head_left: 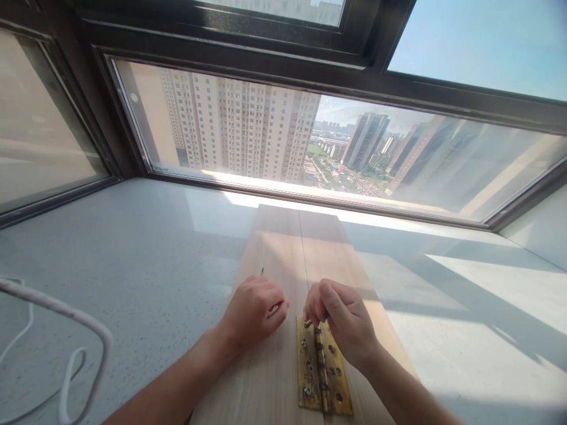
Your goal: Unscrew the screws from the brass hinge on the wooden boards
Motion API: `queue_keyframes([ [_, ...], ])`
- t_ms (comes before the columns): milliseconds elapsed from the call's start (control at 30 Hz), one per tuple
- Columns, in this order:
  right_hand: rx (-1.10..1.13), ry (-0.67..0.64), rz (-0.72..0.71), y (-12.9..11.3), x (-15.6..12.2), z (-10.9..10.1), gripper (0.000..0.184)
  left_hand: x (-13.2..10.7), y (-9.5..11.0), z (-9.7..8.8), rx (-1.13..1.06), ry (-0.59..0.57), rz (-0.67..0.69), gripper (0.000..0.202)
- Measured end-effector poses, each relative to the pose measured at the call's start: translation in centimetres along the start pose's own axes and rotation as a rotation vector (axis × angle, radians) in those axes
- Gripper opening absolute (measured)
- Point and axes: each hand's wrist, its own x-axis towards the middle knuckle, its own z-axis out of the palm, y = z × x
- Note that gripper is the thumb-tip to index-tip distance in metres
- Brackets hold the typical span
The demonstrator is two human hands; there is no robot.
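A worn brass hinge (pixel 323 378) lies unfolded over the seam between two pale wooden boards (pixel 283 242). Several screws show in its left leaf, while the right leaf has visible holes. My right hand (pixel 343 316) is closed at the hinge's far end, its fingertips pinching a small screw (pixel 309 324) by the left leaf's top corner. To the left, my left hand (pixel 257 307) is closed just above the board. A thin dark tool tip (pixel 263 271) pokes out beyond its knuckles; the fingers hide the rest, so its exact kind is unclear.
The boards rest on a white speckled sill (pixel 155 283) and reach toward the window (pixel 248 124) with its dark frame. A white cable (pixel 106 342) loops at the left edge. Sunlight and shadow cross the sill at right. Tall buildings stand outside.
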Motion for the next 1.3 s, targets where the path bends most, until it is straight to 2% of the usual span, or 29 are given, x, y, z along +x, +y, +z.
queue_keyframes([
  [100,0.019,-0.050,-0.001,0.0,-0.3,0.9,0.045,0.0,0.0,0.0,0.002,0.004,0.011,0.028],
  [167,0.026,-0.132,0.019,-0.2,-0.2,1.2,0.045,-0.1,-0.1,0.1,0.008,0.013,0.024,0.029],
  [267,0.054,-0.286,0.064,-0.4,0.5,1.3,0.048,0.0,-0.2,0.2,0.012,0.027,0.034,0.030],
  [367,0.117,-0.353,0.118,-0.6,1.3,1.0,0.040,0.0,-0.3,0.2,0.001,0.029,0.028,0.030],
  [467,0.168,-0.347,0.168,-0.7,1.5,0.6,0.022,0.0,-0.2,0.2,-0.002,0.013,0.025,0.029],
  [533,0.161,-0.323,0.172,-0.9,1.3,0.4,0.017,0.0,-0.2,0.2,-0.005,0.009,0.022,0.029],
  [667,0.074,-0.249,0.113,-1.2,0.3,0.4,0.017,-0.2,-0.2,0.2,-0.020,0.024,0.015,0.028],
  [833,-0.144,-0.092,0.044,-1.2,-1.0,1.5,0.030,-0.2,-0.1,0.2,0.000,0.019,0.028,0.028],
  [933,-0.176,-0.171,-0.001,-1.4,-0.8,2.1,0.032,-0.1,-0.1,0.1,0.001,0.014,0.035,0.027],
  [1033,-0.131,-0.335,0.043,-1.8,0.2,2.1,0.036,0.1,-0.1,0.0,0.006,0.034,0.047,0.027],
  [1100,-0.097,-0.397,0.072,-1.9,0.9,1.9,0.038,0.1,-0.1,0.0,0.001,0.047,0.049,0.027],
  [1167,-0.075,-0.391,0.075,-1.7,1.1,1.4,0.039,0.1,-0.1,0.0,-0.010,0.047,0.040,0.027],
  [1300,-0.077,-0.291,0.039,-1.0,0.7,0.3,0.038,-0.1,0.0,0.1,-0.029,0.021,0.022,0.026],
])
